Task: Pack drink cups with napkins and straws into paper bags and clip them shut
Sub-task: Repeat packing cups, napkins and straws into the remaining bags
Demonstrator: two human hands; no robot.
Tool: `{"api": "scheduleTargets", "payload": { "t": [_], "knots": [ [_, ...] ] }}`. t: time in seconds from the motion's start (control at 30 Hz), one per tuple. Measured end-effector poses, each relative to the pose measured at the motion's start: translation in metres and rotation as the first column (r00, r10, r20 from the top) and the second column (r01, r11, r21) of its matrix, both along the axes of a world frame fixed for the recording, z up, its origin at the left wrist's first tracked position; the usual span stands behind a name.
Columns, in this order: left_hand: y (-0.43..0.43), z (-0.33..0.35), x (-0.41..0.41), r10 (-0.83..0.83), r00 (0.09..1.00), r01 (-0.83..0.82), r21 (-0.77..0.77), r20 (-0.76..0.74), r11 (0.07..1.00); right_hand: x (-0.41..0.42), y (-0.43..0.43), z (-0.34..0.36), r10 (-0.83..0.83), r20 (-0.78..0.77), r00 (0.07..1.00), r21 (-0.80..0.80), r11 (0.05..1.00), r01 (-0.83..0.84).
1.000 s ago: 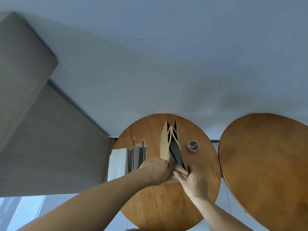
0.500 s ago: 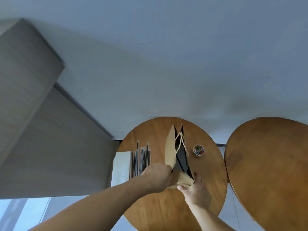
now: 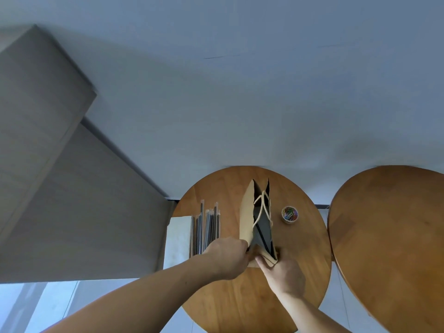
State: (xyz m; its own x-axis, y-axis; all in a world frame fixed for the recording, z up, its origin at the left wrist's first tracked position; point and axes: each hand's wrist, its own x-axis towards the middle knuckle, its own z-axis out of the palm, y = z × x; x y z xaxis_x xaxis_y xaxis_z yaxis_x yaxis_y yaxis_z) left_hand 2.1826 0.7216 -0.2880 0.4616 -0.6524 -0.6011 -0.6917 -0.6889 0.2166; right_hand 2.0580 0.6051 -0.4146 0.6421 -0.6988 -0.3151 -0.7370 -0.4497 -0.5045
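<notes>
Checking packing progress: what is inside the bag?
Inside the bag, a dark grey lining and one thin dark slanted line show, straw or crease unclear. No cup shows. The left hand and right hand cover its near end; walls hide the bottom.

Soft daylight, wide-angle warp, slight blur

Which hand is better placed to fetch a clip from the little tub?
Probably the right hand: the tub sits right of the bag, while the left hand would have to cross it.
</notes>
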Motion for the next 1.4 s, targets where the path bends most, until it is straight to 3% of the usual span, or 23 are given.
{"api": "scheduleTargets", "payload": {
  "t": [0.07,0.13,0.2,0.27,0.5,0.63,0.77,0.9,1.03,1.13,1.4],
  "knots": [
    [-0.001,-0.002,0.001,0.077,0.995,-0.08,-0.031,-0.069,0.996,-0.003,-0.004,0.007,0.093,0.19,0.977,-0.082,0.994,-0.078],
    [-0.004,-0.002,0.003,0.21,0.95,-0.232,-0.069,-0.229,0.97,-0.002,-0.008,0.018,0.2,0.359,0.912,-0.129,0.978,-0.163],
    [-0.01,0.0,0.005,0.353,0.853,-0.413,-0.083,-0.383,0.907,0.001,-0.013,0.032,0.298,0.444,0.845,-0.139,0.954,-0.264],
    [-0.019,0.003,0.005,0.444,0.781,-0.534,-0.101,-0.44,0.84,0.003,-0.016,0.045,0.387,0.451,0.805,-0.151,0.921,-0.358],
    [-0.04,0.012,0.008,0.528,0.832,-0.547,-0.093,-0.171,0.832,-0.004,-0.023,0.063,0.604,0.409,0.684,-0.165,0.786,-0.596],
    [-0.036,0.013,0.013,0.461,0.886,-0.463,-0.116,-0.047,0.879,0.001,-0.043,0.071,0.596,0.423,0.682,-0.361,0.801,-0.477],
    [-0.028,0.01,0.018,0.314,0.949,-0.31,-0.097,0.022,0.946,0.025,-0.073,0.084,0.62,0.364,0.695,-0.5,0.76,-0.416],
    [-0.02,0.011,0.019,0.1,0.991,-0.096,-0.051,0.09,0.994,0.047,-0.091,0.101,0.745,0.239,0.623,-0.616,0.612,-0.496],
    [-0.015,0.009,0.017,0.008,0.992,-0.004,-0.025,0.127,1.0,0.053,-0.088,0.103,0.863,0.12,0.491,-0.578,0.463,-0.672],
    [-0.013,0.004,0.011,0.027,0.99,-0.02,-0.054,0.142,0.998,0.048,-0.086,0.097,0.865,0.142,0.482,-0.485,0.485,-0.727],
    [-0.014,-0.009,-0.005,0.164,0.955,-0.11,-0.218,0.248,0.97,0.049,-0.082,0.1,0.843,0.207,0.496,-0.505,0.527,-0.684]
  ]
}}
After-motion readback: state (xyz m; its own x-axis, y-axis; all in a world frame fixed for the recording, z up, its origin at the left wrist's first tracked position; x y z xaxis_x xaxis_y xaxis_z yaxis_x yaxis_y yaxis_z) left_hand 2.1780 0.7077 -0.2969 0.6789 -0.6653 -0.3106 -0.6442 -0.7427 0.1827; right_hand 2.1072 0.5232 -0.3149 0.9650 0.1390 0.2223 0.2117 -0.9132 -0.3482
